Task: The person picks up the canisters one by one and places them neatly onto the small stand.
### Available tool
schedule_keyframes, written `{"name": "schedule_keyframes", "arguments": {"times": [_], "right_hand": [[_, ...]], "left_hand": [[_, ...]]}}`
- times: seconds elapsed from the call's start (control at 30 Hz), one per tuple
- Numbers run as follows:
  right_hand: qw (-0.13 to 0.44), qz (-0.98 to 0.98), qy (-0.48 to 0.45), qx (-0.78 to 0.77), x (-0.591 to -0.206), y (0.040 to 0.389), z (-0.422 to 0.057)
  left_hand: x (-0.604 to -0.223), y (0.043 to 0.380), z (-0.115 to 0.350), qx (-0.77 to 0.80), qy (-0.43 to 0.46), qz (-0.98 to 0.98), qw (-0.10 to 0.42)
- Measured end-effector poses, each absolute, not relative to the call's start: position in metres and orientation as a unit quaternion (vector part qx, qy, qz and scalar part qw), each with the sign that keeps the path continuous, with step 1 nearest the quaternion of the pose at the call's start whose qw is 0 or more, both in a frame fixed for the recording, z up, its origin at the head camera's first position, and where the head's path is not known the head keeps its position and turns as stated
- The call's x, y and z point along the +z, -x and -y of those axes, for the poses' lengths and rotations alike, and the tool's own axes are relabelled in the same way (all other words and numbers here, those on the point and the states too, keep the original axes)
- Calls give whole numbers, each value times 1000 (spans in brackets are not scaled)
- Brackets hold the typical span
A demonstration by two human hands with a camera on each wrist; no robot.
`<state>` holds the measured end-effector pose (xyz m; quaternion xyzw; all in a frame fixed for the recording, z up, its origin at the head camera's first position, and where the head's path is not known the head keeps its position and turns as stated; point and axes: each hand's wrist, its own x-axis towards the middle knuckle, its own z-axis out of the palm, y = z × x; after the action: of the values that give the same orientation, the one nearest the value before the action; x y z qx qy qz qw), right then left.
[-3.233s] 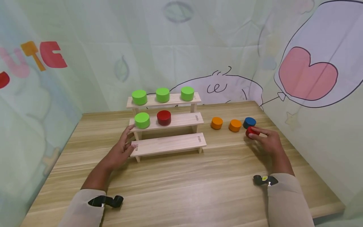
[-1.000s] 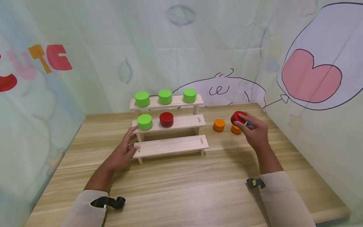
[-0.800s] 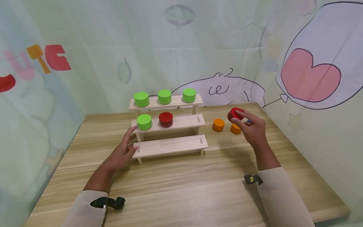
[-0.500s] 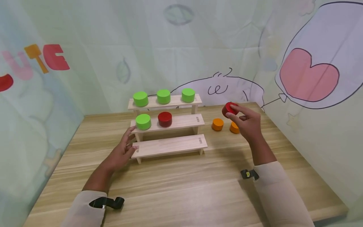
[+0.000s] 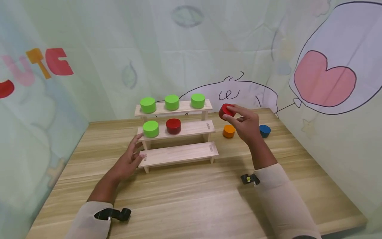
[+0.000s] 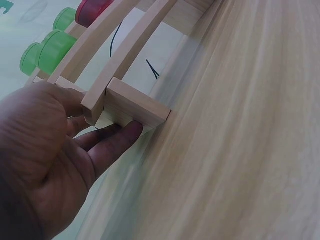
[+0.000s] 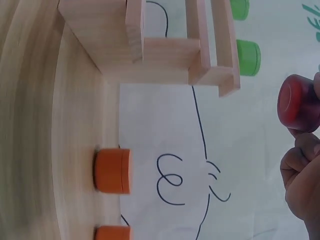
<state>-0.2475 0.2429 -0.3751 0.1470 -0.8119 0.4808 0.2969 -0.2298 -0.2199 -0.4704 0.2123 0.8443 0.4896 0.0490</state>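
Hands | left (image 5: 126,163) grips rack (image 5: 178,154) | right (image 5: 246,125) raised, pinches red disc (image 5: 223,112)

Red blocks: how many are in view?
2. One red block is pinched in the right hand, above the table; the other red block stands on the middle shelf, beside a green block. The right arm covers some table, so another might be hidden.

A red disc (image 7: 295,102) is gripped by the right hand (image 7: 306,180), which is cut off by the right edge. Two green discs (image 7: 248,57) are borne on the outermost board of a wooden stand (image 7: 170,55). Two orange discs (image 7: 112,171) are seen on the table (image 7: 30,125), one partly cropped.
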Motion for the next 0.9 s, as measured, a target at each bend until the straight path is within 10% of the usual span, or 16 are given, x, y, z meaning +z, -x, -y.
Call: {"name": "schedule_keyframes", "arguments": {"times": [0.9], "right_hand": [[183,832,-126,508,-401,262,-174]], "left_hand": [[-472,231,221,496,-215,-840,52]]}}
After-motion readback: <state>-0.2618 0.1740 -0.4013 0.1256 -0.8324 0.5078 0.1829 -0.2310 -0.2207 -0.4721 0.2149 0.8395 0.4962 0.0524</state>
